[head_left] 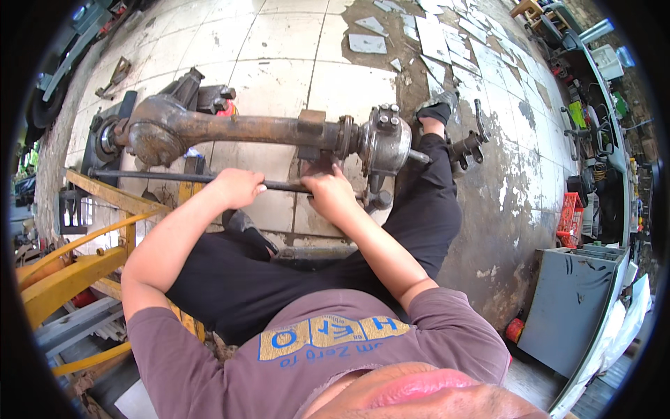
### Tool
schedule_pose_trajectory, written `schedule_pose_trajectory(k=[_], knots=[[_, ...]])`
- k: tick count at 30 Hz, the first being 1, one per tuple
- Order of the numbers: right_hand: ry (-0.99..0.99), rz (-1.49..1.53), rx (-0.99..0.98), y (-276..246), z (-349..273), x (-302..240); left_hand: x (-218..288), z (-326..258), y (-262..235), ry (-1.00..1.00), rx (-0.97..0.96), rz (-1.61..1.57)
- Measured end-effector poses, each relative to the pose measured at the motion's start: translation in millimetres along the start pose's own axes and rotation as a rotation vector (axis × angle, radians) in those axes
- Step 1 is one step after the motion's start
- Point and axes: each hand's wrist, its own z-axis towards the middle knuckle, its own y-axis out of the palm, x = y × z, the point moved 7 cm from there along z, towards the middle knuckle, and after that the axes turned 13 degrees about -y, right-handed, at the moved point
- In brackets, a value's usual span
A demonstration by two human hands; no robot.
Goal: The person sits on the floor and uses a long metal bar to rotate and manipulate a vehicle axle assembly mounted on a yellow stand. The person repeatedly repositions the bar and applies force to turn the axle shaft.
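A long rusty axle housing lies across the floor in front of me, with a round bulging differential case toward its left end. At its right end sits a grey metal steering knuckle with bolts on top. Along the near side of the axle runs a thin dark tie rod. My left hand is closed around the rod near its middle. Farther right, my right hand grips the same rod, close below the axle flange; its fingers are partly blurred.
A yellow metal frame stands at my left. Loose metal parts lie beyond my right leg. Broken tiles cover the far floor. On the right are a grey cabinet, a red crate and a cluttered workbench.
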Motion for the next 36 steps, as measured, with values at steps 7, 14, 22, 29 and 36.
schedule_pose_trajectory(k=[7,14,22,29,36], knots=[[-0.010,0.056,0.060,5,-2,9,-1,3,1,-0.027,-0.014,-0.013],[0.003,-0.029,-0.033,5,0,10,0,1,-2,-0.031,-0.050,-0.015],[0.041,0.115,-0.042,-20,6,-5,-2,-1,-1,-0.039,-0.043,-0.019],[-0.023,0.096,0.010,-21,1,-9,-1,-2,-4,-0.039,-0.061,-0.027],[0.011,0.109,-0.036,-32,-3,-18,-1,-3,-3,-0.052,-0.088,0.009]])
